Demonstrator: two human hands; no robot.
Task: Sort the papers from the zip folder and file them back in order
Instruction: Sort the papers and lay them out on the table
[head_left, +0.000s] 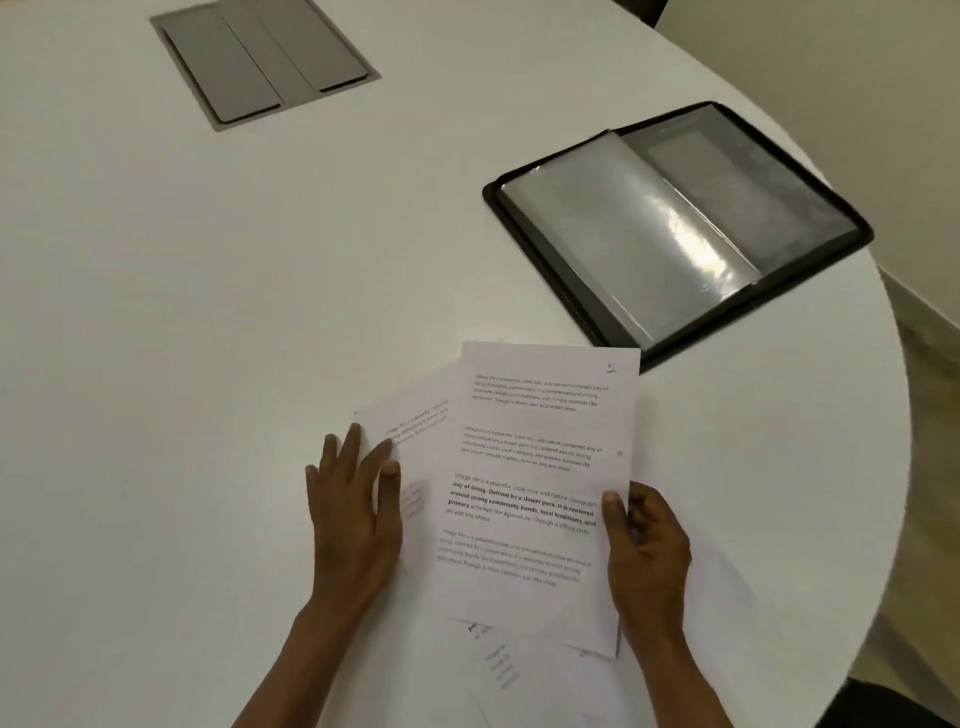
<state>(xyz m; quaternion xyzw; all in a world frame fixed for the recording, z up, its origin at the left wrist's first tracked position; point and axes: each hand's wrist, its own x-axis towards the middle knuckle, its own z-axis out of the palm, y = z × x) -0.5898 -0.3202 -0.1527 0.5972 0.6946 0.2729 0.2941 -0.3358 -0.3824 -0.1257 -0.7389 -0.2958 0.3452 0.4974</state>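
Several printed sheets lie fanned on the white table in front of me. The top sheet (535, 467), marked with a handwritten number at its upper right corner, is gripped at its right edge by my right hand (647, 551), thumb on top. My left hand (358, 509) rests flat with straight fingers on a skewed sheet (415, 415) poking out to the left. More sheets (498, 660) stick out below. The black zip folder (680, 228) lies open at the right, beyond the papers, its clear plastic sleeves showing.
A grey metal cable hatch (265, 57) is set into the table (156, 312) at the far left. The table's rounded edge curves down the right side, close to the folder. Floor shows beyond it.
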